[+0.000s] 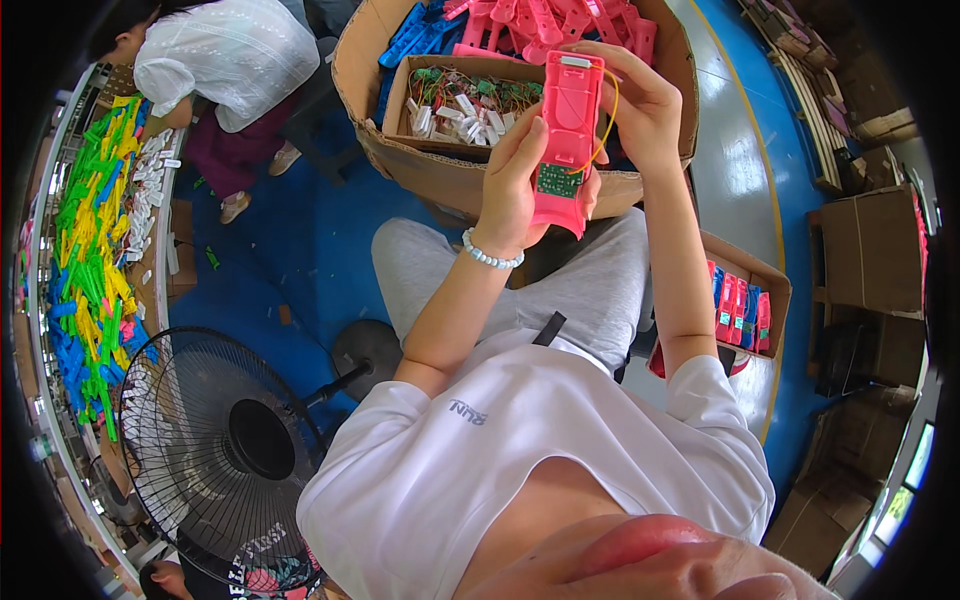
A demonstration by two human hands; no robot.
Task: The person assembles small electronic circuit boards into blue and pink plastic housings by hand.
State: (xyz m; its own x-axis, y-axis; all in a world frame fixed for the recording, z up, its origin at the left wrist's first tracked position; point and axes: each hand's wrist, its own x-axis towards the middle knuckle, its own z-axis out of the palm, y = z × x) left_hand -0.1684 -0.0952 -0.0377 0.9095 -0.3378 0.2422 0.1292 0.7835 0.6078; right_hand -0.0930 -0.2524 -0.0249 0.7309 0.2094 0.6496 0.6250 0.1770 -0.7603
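Observation:
In front of me is a long pink plastic housing [570,135], its hollow side facing me. A green circuit board [560,180] sits in its lower part, and a small white connector-like piece [576,62] lies at its top end. A yellow wire [614,110] loops out along the right side, between the board and the top. My left hand [510,185], with a beaded bracelet, is closed around the housing's lower left, thumb on the edge. At the upper right, my right hand [645,105] curls its fingers over the top end; its fingertips are partly hidden.
A large cardboard box [420,165] ahead holds pink and blue housings and a smaller box [398,105] of wired boards. Cased parts fill a carton [778,290] at right. A fan [215,450] stands left, near a parts-covered table [150,300] and a co-worker [235,60].

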